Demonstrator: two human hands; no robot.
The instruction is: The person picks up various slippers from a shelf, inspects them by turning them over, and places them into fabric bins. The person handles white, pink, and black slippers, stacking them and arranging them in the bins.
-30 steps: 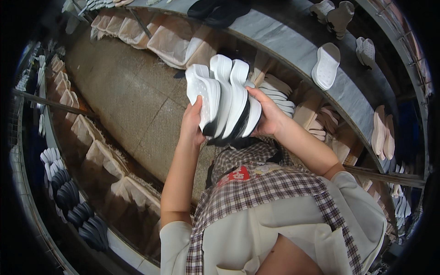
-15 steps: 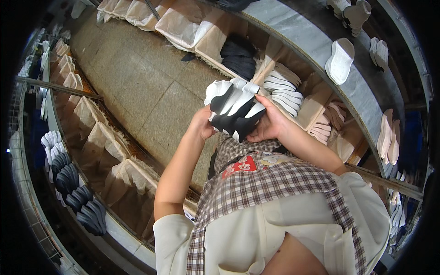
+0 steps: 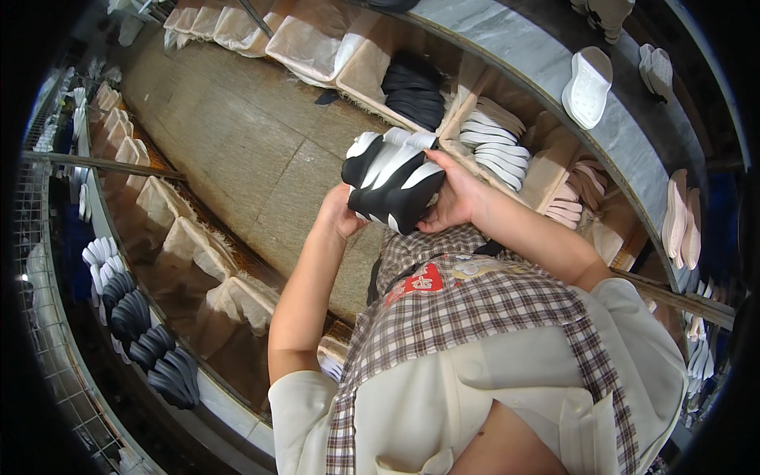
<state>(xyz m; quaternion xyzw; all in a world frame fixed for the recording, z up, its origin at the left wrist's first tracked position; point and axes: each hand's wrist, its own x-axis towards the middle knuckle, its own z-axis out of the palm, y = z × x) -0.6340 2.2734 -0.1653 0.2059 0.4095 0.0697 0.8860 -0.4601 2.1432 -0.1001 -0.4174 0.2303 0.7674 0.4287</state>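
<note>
Head view: left hand and right hand gripping curvy black-and-white soles between them; smooth-looking stuff. Checked cloth apron just below.

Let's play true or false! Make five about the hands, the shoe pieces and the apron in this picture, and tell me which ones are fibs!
1. The left hand and the right hand both hold the black-and-white stack. True.
2. The apron is plain green. False: it is checked, brown and white.
3. In the picture, the pile of black pieces is to the left of the pile of white pieces. True.
4. The single white sole is in the left hand. False: it lies on the grey counter.
5. A red patch shows on the apron. True.
</note>
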